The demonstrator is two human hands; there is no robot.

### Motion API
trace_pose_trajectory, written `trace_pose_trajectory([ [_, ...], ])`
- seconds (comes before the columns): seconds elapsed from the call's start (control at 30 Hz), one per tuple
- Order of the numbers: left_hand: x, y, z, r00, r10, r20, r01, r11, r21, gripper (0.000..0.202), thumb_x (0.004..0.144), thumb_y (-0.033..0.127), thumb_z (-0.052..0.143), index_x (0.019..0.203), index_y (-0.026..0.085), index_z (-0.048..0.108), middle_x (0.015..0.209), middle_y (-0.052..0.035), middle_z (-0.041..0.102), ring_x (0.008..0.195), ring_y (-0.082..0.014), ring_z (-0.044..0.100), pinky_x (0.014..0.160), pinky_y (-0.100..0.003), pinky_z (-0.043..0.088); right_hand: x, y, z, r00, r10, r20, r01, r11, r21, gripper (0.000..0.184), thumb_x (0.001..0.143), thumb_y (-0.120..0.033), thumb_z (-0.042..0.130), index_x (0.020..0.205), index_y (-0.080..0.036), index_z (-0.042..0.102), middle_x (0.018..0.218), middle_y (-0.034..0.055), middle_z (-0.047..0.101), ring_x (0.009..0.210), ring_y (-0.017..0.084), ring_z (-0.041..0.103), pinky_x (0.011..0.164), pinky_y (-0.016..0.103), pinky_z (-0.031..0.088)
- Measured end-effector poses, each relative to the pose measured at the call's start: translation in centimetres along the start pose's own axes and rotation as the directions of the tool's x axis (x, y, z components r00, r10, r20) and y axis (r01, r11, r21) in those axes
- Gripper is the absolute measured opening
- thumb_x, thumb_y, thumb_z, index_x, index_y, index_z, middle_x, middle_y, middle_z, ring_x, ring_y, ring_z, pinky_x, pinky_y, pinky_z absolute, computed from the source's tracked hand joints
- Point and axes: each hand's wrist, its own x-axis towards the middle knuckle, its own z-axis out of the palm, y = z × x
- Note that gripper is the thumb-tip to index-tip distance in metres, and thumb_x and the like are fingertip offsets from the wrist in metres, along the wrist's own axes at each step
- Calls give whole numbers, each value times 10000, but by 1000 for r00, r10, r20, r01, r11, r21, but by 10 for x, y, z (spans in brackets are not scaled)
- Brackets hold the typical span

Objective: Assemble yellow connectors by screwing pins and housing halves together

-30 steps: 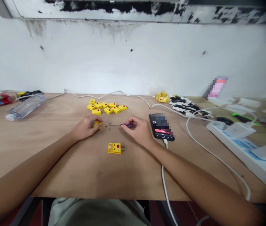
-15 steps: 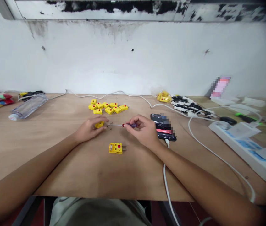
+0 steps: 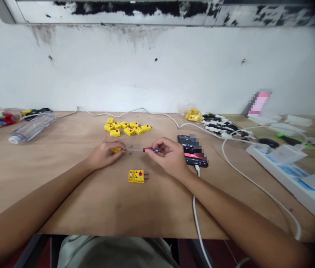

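Thumb and fingers of the right hand [image 3: 170, 154] close together on the handle of a small screwdriver [image 3: 156, 150], its thin shaft pointing toward the left hand [image 3: 101, 153], whose fingers are clamped around a yellow plug [image 3: 116, 150], only partly visible behind the thumb and forefinger. From my distant post I make out the shaft's end right at the left fingertips, though I cannot tell whether it touches the plug. Tiny dark bits [image 3: 130, 153], too small for me to name, lie beside the shaft on the wooden table [image 3: 90, 208]. Nearer the person, an open plug [image 3: 136, 176] with a red dot lies flat, its prongs pointing right. Beyond the hands, I see a cluster of yellow plugs [image 3: 129, 131]. Just right of the right hand, a black phone [image 3: 187, 138] displays 00:13, a white cable [image 3: 194, 208] running from its near end. Farther out, a clear bottle [image 3: 36, 125] lies at left; at right sit a bag of yellow pieces [image 3: 194, 117], a heap of black-and-white parts [image 3: 219, 125] and a white power strip [image 3: 282, 176].
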Motion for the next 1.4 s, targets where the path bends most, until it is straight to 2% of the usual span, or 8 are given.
trace_pose_trajectory([
  [0.33,-2,1,-1,1000,2,19,-3,999,38,140,909,218,561,910,182,696,949,-58,709,904,-194,638,845,-337,464,0,3,0,999,-51,-10,50,996,-76,177,752,-239,737,724,-187,570,731,16,686,638,135,631,584,252,498],
  [0.47,-2,0,0,999,36,14,-37,993,112,143,907,205,557,918,186,698,952,-53,712,902,-192,631,825,-334,443,0,-2,-1,987,-161,7,160,974,-163,153,765,-202,718,723,-186,572,712,6,669,609,116,598,565,237,473],
  [0.57,-1,2,1,997,74,20,-76,972,220,150,907,206,556,911,190,705,938,-48,716,889,-198,626,790,-339,417,0,-10,-2,960,-275,51,279,932,-233,132,787,-168,691,733,-187,573,709,2,657,596,102,557,567,235,450],
  [0.67,1,8,1,996,83,19,-85,957,279,155,909,212,556,890,188,707,902,-44,717,859,-199,624,760,-341,399,-1,-17,-2,939,-334,77,343,909,-238,120,809,-151,676,756,-190,577,723,3,657,607,99,546,596,242,458],
  [0.87,2,18,1,998,59,-19,-54,980,191,126,901,202,573,864,184,692,869,-41,710,829,-189,620,757,-333,411,-4,-23,0,944,-326,41,328,930,-165,108,815,-156,696,893,-194,631,793,18,685,700,120,627,656,250,517],
  [1.17,1,27,5,990,113,-79,-112,994,19,100,898,192,584,911,183,683,892,-62,714,850,-190,629,801,-349,474,-9,-27,2,980,-199,-10,199,978,57,216,841,-159,686,1041,-217,631,912,21,723,764,116,693,684,221,581],
  [1.3,2,34,5,993,103,-54,-104,994,-16,105,900,205,581,905,179,683,897,-72,714,863,-199,634,806,-360,486,-11,-27,3,978,-210,-20,211,975,64,326,863,-170,663,1174,-234,590,969,34,738,804,128,715,731,244,603],
  [1.4,3,36,5,996,91,-5,-92,995,-32,126,907,241,577,920,184,688,910,-75,712,875,-206,634,818,-368,491,-10,-27,2,969,-247,-30,247,969,2,338,866,-170,659,1190,-241,593,961,38,742,794,135,718,749,262,607],
])
